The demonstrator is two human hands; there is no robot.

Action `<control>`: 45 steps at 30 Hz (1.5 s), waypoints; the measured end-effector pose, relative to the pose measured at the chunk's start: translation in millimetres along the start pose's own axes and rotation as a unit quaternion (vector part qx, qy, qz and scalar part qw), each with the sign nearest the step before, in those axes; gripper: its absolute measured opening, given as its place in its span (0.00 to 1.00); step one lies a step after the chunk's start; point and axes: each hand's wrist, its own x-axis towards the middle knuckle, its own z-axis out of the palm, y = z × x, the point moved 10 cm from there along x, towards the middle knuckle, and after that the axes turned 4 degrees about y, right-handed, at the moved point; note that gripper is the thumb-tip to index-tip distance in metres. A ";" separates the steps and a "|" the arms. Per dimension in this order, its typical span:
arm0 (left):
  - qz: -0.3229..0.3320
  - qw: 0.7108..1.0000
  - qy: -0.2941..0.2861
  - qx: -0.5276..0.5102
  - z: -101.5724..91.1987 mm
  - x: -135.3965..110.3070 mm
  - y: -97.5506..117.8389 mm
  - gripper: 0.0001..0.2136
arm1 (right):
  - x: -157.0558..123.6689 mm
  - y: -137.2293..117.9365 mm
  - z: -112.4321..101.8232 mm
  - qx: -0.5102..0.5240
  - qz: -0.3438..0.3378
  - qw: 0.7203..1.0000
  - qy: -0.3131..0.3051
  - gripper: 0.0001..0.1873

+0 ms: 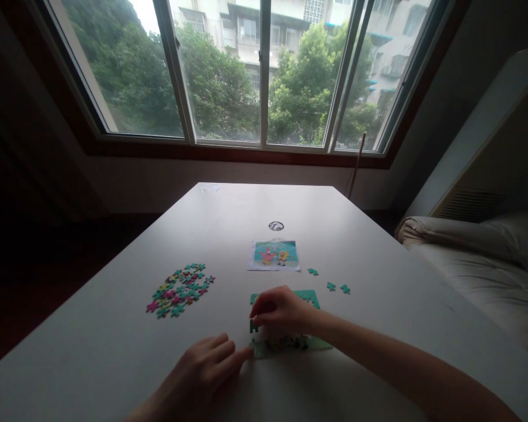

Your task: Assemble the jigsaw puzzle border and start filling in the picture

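Observation:
A partly assembled jigsaw puzzle [281, 350] lies near the front of the white table, with green edges and a darker picture along its lower part. My right hand [284, 309] reaches over it from the right and hides its middle. Between thumb and fingers it pinches a green puzzle piece [254, 326] at the puzzle's left edge. My left hand [209, 362] rests on the table to the left, holding nothing. Its index finger stretches to the puzzle's lower left corner, while the other fingers are partly bent.
A heap of loose puzzle pieces [180, 293] lies to the left. Three teal pieces [331, 286] sit on the right. Behind the puzzle are a printed cartoon picture [276, 254] and a round object [276, 225]. The table [369, 264] ends before a window.

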 end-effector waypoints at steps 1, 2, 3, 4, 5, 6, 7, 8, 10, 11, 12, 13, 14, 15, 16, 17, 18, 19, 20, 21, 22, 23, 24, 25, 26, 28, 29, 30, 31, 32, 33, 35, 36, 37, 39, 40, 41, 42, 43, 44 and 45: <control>-0.001 1.000 -0.003 -0.001 0.8 0.0 0.1 0.10 | -1.0 1.1 1.4 0.001 0.003 1.000 -0.001 0.09; -0.003 1.000 -0.006 -0.003 1.8 -0.1 0.0 0.10 | -2.3 1.6 3.1 0.000 0.005 1.000 -0.005 0.09; -0.003 1.000 -0.009 -0.005 2.9 -0.4 0.0 0.10 | -3.7 1.3 5.1 -0.003 0.004 1.000 -0.012 0.09; -0.004 1.000 -0.012 -0.007 4.0 -1.0 0.0 0.11 | -5.2 0.5 7.3 -0.006 0.002 1.000 -0.020 0.09; -0.005 1.000 -0.015 -0.008 4.9 -1.6 -0.1 0.11 | -6.5 -0.4 9.3 -0.012 -0.001 1.000 -0.028 0.09; -0.005 1.000 -0.016 -0.008 5.7 -2.3 -0.3 0.11 | -7.7 -1.3 10.9 -0.018 -0.003 0.999 -0.033 0.09; -0.006 1.000 -0.018 -0.008 6.5 -3.0 -0.5 0.12 | -8.6 -2.0 11.6 -0.026 -0.003 0.999 -0.034 0.10; -0.006 1.000 -0.019 -0.008 7.2 -3.6 -0.6 0.12 | -9.2 -2.8 11.6 -0.036 -0.004 0.999 -0.032 0.10; -0.005 1.000 -0.020 -0.007 8.6 -4.4 -1.0 0.12 | -9.8 -5.7 10.4 -0.065 -0.012 0.998 -0.021 0.09; -0.006 1.000 -0.022 -0.006 9.5 -4.8 -1.4 0.12 | -10.1 -7.5 9.7 -0.081 -0.018 0.996 -0.014 0.09; -0.007 1.000 -0.023 -0.005 10.3 -5.2 -2.0 0.12 | -10.3 -9.4 9.0 -0.097 -0.024 0.995 -0.007 0.09; -0.010 1.000 -0.023 -0.003 11.1 -5.6 -2.8 0.12 | -10.6 -11.2 8.3 -0.111 -0.031 0.993 -0.001 0.09; -0.011 1.000 -0.022 -0.002 11.4 -6.1 -3.3 0.12 | -11.0 -12.9 8.2 -0.125 -0.038 0.991 0.003 0.09; -0.011 1.000 -0.019 -0.002 11.6 -6.6 -3.4 0.12 | -11.4 -14.2 8.3 -0.137 -0.044 0.990 0.005 0.09; -0.009 1.000 -0.015 -0.002 11.6 -7.1 -3.5 0.12 | -11.9 -15.5 8.6 -0.148 -0.051 0.988 0.006 0.09; -0.007 1.000 -0.010 -0.003 11.3 -7.4 -3.4 0.12 | -12.3 -16.9 9.0 -0.159 -0.058 0.986 0.007 0.09; -0.004 1.000 -0.006 -0.004 11.2 -7.6 -3.2 0.12 | -12.8 -17.9 9.0 -0.170 -0.063 0.983 0.008 0.09; -0.002 1.000 -0.003 -0.005 11.2 -7.6 -3.2 0.12 | -13.1 -18.8 8.8 -0.179 -0.067 0.982 0.011 0.08; 0.000 1.000 -0.002 -0.005 11.4 -7.4 -3.2 0.12 | -13.4 -19.7 8.4 -0.186 -0.071 0.980 0.013 0.08; 0.000 1.000 -0.002 -0.005 11.9 -7.1 -3.7 0.12 | -13.7 -20.3 8.1 -0.192 -0.074 0.979 0.016 0.08; 0.000 1.000 -0.002 -0.005 12.2 -6.9 -4.1 0.12 | -13.9 -20.7 8.2 -0.196 -0.076 0.978 0.016 0.08; 0.000 1.000 -0.004 -0.004 12.7 -6.7 -4.4 0.12 | -14.0 -20.7 8.8 -0.198 -0.077 0.977 0.015 0.08; 0.000 1.000 -0.006 -0.003 13.2 -6.8 -4.8 0.12 | -14.1 -20.4 9.6 -0.199 -0.078 0.977 0.013 0.09; -0.001 1.000 -0.007 -0.001 13.5 -7.0 -5.0 0.12 | -14.1 -20.0 10.3 -0.199 -0.078 0.977 0.010 0.09; 0.000 1.000 -0.009 0.001 13.8 -7.4 -4.9 0.12 | -14.0 -19.6 10.8 -0.197 -0.078 0.977 0.009 0.09; 0.001 1.000 -0.014 0.005 14.2 -8.1 -4.5 0.12 | -13.1 -19.0 10.8 -0.181 -0.073 0.981 0.003 0.08; 0.000 1.000 -0.018 0.006 14.5 -8.3 -4.4 0.12 | -12.3 -19.6 9.7 -0.168 -0.070 0.983 0.000 0.08; -0.001 1.000 -0.022 0.006 14.8 -8.2 -4.5 0.12 | -11.4 -21.5 6.8 -0.154 -0.070 0.986 0.001 0.07; -0.004 1.000 -0.023 0.007 14.6 -7.9 -4.9 0.12 | -10.2 -24.6 1.2 -0.143 -0.072 0.987 0.008 0.06; -0.008 1.000 -0.021 0.007 13.9 -7.3 -5.6 0.12 | -9.1 -28.8 -6.7 -0.135 -0.076 0.988 0.021 0.06; -0.014 1.000 -0.018 0.007 13.1 -6.6 -6.7 0.13 | -8.4 -33.7 -18.1 -0.134 -0.082 0.987 0.045 0.07; -0.029 0.999 -0.013 0.010 12.2 -5.5 -10.2 0.16 | -8.7 -40.1 -43.0 -0.148 -0.084 0.982 0.082 0.09; -0.035 0.999 -0.014 0.011 12.8 -5.4 -11.9 0.17 | -10.0 -41.0 -54.3 -0.154 -0.082 0.981 0.088 0.10; -0.041 0.999 -0.019 0.013 14.3 -5.5 -13.5 0.18 | -12.6 -41.7 -67.3 -0.167 -0.084 0.977 0.101 0.10; -0.050 0.998 -0.029 0.017 17.1 -6.6 -16.1 0.18 | -22.0 -36.2 -95.5 -0.182 -0.077 0.971 0.137 0.10; -0.053 0.998 -0.032 0.019 18.0 -7.2 -17.0 0.17 | -28.3 -29.6 -108.4 -0.180 -0.066 0.970 0.152 0.10; -0.056 0.998 -0.033 0.022 18.4 -7.7 -17.6 0.17 | -36.0 -21.4 -121.2 -0.177 -0.054 0.968 0.169 0.11; -0.057 0.998 -0.033 0.024 18.4 -8.1 -17.8 0.17 | -44.6 -11.6 -133.4 -0.174 -0.038 0.966 0.187 0.11; -0.058 0.997 -0.033 0.025 18.4 -8.3 -17.8 0.17 | -53.7 -1.8 -143.8 -0.175 -0.026 0.963 0.202 0.11; -0.058 0.997 -0.032 0.025 18.1 -8.3 -17.8 0.18 | -62.9 7.2 -153.0 -0.185 -0.018 0.959 0.215 0.11; -0.062 0.997 -0.030 0.024 17.7 -8.2 -18.6 0.19 | -72.6 13.7 -162.4 -0.208 -0.017 0.949 0.235 0.11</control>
